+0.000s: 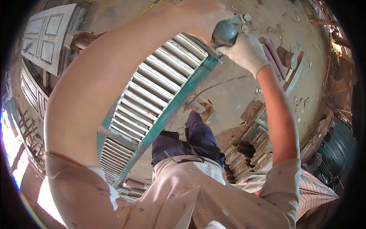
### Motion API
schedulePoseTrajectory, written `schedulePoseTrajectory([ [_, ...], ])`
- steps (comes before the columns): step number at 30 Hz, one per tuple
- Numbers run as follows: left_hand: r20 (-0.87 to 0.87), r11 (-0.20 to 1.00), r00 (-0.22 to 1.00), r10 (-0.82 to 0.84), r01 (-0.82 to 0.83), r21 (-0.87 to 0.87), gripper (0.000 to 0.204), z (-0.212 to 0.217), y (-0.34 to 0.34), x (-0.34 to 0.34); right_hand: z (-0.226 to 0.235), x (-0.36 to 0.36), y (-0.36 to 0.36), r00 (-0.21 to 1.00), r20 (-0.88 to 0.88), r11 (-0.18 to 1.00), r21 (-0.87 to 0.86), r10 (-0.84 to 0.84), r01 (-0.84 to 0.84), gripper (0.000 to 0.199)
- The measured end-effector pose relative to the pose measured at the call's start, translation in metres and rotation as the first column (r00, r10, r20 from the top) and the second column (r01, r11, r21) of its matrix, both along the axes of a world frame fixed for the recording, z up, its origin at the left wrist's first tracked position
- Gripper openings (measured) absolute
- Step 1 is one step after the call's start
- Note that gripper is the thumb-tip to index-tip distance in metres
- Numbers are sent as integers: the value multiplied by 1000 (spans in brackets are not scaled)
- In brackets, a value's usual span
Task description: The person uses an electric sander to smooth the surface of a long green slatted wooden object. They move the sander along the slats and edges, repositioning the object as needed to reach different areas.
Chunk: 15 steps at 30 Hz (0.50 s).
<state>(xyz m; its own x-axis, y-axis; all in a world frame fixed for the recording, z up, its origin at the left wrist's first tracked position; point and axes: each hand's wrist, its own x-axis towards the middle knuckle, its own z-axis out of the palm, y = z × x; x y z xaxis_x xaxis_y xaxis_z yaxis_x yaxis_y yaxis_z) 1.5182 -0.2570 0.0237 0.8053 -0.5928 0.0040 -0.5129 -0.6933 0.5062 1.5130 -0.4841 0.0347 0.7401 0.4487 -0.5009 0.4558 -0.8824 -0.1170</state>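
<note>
Both my hands are raised at the top of the view, closed on a dark grey tool with a rounded end (225,33). Its working end is hidden, so its exact kind cannot be told. My left hand (204,19) grips it from the left, partly blurred. From the right, my right hand (246,51), in a whitish glove, is wrapped against it. Below the tool lies a louvered shutter (164,111) with a green frame edge and whitish slats, slanting down to the lower left. The tool is over its far corner; contact is hidden.
Panelled doors (47,38) lean at the left. Stacked wooden pieces (244,152) stand at right beside my legs. Pinkish rolls (273,57) and a wooden block (286,57) lie beyond my right wrist. A dark cord (217,84) curves over the dusty floor; striped sheeting (314,191) hangs lower right.
</note>
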Motion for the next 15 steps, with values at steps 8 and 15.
schedulePoseTrajectory([
  [8, 236, 943, 959, -160, 219, -252, 47, -22, 17, 15, -16, 1, 32, 992, 92, 983, 168, -84, 68, 55],
  [15, 195, 979, 978, -75, 35, 199, 53, 28, 94, 15, -29, 25, 96, 995, 95, 968, 243, 38, -60, 54],
])
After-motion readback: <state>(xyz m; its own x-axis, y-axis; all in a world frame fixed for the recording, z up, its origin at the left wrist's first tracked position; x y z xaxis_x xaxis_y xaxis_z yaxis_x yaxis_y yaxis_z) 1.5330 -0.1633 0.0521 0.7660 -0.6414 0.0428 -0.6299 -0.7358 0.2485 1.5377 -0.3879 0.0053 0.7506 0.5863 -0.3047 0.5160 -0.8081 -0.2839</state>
